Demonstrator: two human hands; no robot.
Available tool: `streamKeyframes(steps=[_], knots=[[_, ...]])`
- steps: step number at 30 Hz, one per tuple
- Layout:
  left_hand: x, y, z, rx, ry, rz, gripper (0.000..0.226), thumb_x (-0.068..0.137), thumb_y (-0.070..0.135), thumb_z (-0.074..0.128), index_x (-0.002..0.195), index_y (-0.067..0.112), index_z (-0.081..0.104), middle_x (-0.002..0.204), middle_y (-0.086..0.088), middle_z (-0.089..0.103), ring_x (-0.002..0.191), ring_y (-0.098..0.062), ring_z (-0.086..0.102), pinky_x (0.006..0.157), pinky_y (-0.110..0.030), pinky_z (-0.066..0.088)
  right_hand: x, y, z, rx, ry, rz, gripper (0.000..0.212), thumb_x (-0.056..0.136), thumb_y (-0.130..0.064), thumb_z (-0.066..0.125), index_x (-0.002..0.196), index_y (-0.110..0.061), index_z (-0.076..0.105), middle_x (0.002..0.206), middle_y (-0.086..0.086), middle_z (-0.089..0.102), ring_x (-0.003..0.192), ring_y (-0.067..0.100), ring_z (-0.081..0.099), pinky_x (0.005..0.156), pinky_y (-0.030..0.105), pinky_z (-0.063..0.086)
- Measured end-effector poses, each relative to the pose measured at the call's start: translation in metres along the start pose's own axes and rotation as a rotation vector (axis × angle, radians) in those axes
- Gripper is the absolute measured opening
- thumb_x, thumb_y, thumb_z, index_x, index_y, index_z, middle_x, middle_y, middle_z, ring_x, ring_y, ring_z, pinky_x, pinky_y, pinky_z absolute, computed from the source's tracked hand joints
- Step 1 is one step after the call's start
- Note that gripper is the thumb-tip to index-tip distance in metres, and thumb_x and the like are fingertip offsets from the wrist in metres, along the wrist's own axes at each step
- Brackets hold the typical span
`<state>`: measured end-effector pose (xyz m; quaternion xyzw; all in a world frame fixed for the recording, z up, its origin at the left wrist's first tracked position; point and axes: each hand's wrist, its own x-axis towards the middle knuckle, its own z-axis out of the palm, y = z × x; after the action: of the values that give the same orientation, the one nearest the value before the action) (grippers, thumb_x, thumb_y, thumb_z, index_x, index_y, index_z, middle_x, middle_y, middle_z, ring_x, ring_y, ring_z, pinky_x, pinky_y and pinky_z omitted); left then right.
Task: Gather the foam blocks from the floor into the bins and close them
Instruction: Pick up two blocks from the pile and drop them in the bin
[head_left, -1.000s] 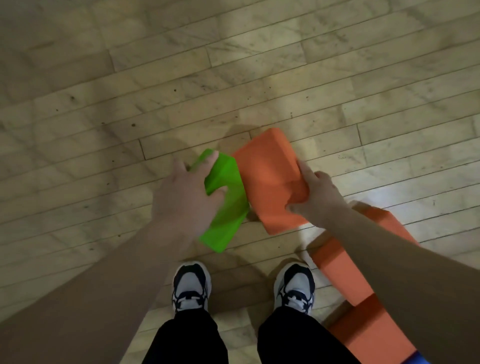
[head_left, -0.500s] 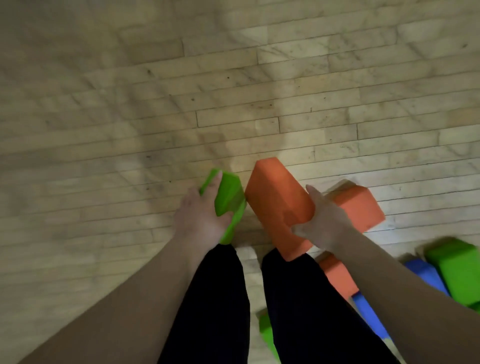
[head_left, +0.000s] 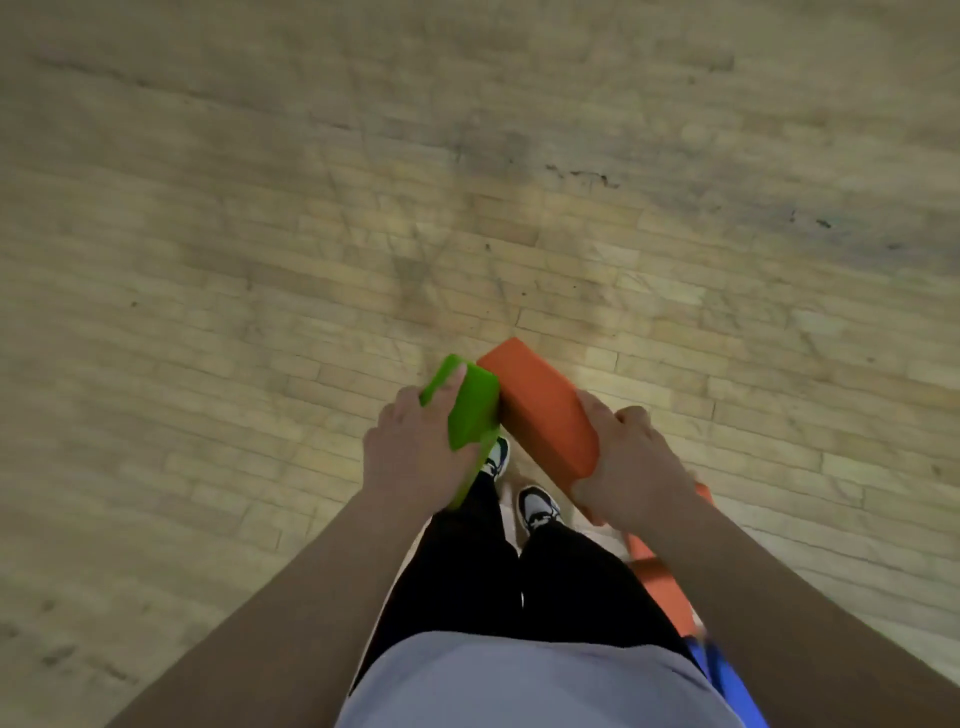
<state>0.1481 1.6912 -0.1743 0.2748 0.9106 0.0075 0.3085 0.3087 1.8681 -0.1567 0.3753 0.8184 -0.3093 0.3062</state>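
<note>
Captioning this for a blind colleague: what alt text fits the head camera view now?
Looking down, a standing person grips a green foam block in the left hand and an orange foam block in the right hand, side by side above a wooden floor. Another orange block and a blue block lie beneath the right arm.

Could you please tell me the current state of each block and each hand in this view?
green block: off the floor, gripped by the left hand, touching the held orange block.
held orange block: off the floor, gripped at its near end by the right hand.
other orange blocks: lying on the floor under the right arm, partly hidden.
blue block: at the bottom edge, mostly hidden.
</note>
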Motion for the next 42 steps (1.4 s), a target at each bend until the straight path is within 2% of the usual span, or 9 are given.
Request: streamKeyframes(steps=[5, 8, 13, 20, 26, 30, 35, 38, 42], knots=[[-0.092, -0.031, -0.010, -0.174, 0.096, -0.162, 0.094, 0.087, 0.060, 0.060, 0.158, 0.053, -0.001, 0.134, -0.004, 0.041, 0.121, -0.029, 0.050, 0.096, -0.046, 0.048, -0.046, -0.040, -0.019, -0.129, 0.091, -0.251, 0.093, 0.078, -0.049, 0.069, 0.156, -0.040, 0.018, 0.134, 0.005, 0.040, 0.117, 0.028, 0.051, 0.101, 0.042, 0.047], [-0.147, -0.057, -0.005, -0.285, 0.155, -0.256, 0.093, 0.088, 0.059, 0.060, 0.159, 0.051, 0.001, 0.132, -0.004, 0.042, 0.119, -0.030, 0.051, 0.092, -0.045, 0.050, -0.073, -0.074, -0.013, -0.179, 0.132, -0.401, 0.093, 0.079, -0.046, 0.072, 0.157, -0.040, 0.023, 0.138, 0.003, 0.040, 0.123, 0.029, 0.047, 0.104, 0.043, 0.043], [-0.236, -0.120, 0.008, -0.444, 0.242, -0.484, 0.095, 0.088, 0.058, 0.063, 0.157, 0.055, -0.002, 0.131, -0.001, 0.043, 0.118, -0.027, 0.053, 0.092, -0.045, 0.053, -0.118, -0.151, 0.027, -0.305, 0.118, -0.689, 0.092, 0.079, -0.043, 0.075, 0.158, -0.035, 0.028, 0.138, 0.002, 0.043, 0.124, 0.027, 0.050, 0.102, 0.045, 0.045], [-0.403, -0.257, 0.070, -0.657, 0.430, -0.813, 0.094, 0.090, 0.057, 0.063, 0.158, 0.053, -0.002, 0.127, 0.001, 0.044, 0.110, -0.024, 0.056, 0.085, -0.041, 0.055, -0.210, -0.293, 0.172, -0.569, 0.034, -1.040, 0.090, 0.080, -0.047, 0.077, 0.156, -0.039, 0.029, 0.145, -0.003, 0.042, 0.129, 0.023, 0.050, 0.104, 0.042, 0.046], [-0.588, -0.377, 0.138, -0.830, 0.536, -1.154, 0.094, 0.089, 0.056, 0.066, 0.158, 0.054, 0.003, 0.137, 0.000, 0.044, 0.115, -0.026, 0.056, 0.086, -0.043, 0.057, -0.341, -0.406, 0.348, -0.701, -0.154, -1.265, 0.085, 0.080, -0.050, 0.070, 0.155, -0.041, 0.032, 0.145, -0.008, 0.042, 0.128, 0.019, 0.051, 0.106, 0.037, 0.045], [-0.686, -0.427, 0.157, -0.859, 0.579, -1.316, 0.093, 0.087, 0.053, 0.067, 0.158, 0.054, 0.007, 0.136, -0.001, 0.046, 0.117, -0.027, 0.056, 0.089, -0.041, 0.055, -0.418, -0.460, 0.427, -0.749, -0.251, -1.403, 0.086, 0.080, -0.053, 0.068, 0.157, -0.038, 0.032, 0.148, -0.007, 0.040, 0.132, 0.018, 0.050, 0.109, 0.037, 0.045], [-0.749, -0.472, 0.173, -0.928, 0.678, -1.432, 0.094, 0.085, 0.053, 0.068, 0.157, 0.055, 0.007, 0.134, 0.002, 0.046, 0.113, -0.024, 0.057, 0.087, -0.043, 0.057, -0.477, -0.520, 0.490, -0.843, -0.282, -1.544, 0.083, 0.082, -0.050, 0.071, 0.156, -0.038, 0.035, 0.146, -0.004, 0.044, 0.129, 0.020, 0.053, 0.103, 0.031, 0.044], [-0.766, -0.499, 0.180, -0.960, 0.716, -1.496, 0.094, 0.086, 0.054, 0.069, 0.157, 0.056, 0.007, 0.135, 0.003, 0.046, 0.112, -0.023, 0.057, 0.084, -0.040, 0.058, -0.494, -0.553, 0.523, -0.903, -0.303, -1.585, 0.082, 0.085, -0.050, 0.071, 0.157, -0.037, 0.034, 0.149, -0.003, 0.042, 0.132, 0.020, 0.050, 0.104, 0.032, 0.043], [-0.782, -0.549, 0.181, -0.971, 0.738, -1.542, 0.094, 0.086, 0.056, 0.068, 0.156, 0.057, 0.006, 0.135, 0.002, 0.046, 0.113, -0.023, 0.056, 0.087, -0.042, 0.057, -0.502, -0.604, 0.569, -0.913, -0.368, -1.593, 0.082, 0.086, -0.052, 0.071, 0.157, -0.040, 0.031, 0.154, -0.003, 0.038, 0.135, 0.021, 0.048, 0.107, 0.036, 0.045]])
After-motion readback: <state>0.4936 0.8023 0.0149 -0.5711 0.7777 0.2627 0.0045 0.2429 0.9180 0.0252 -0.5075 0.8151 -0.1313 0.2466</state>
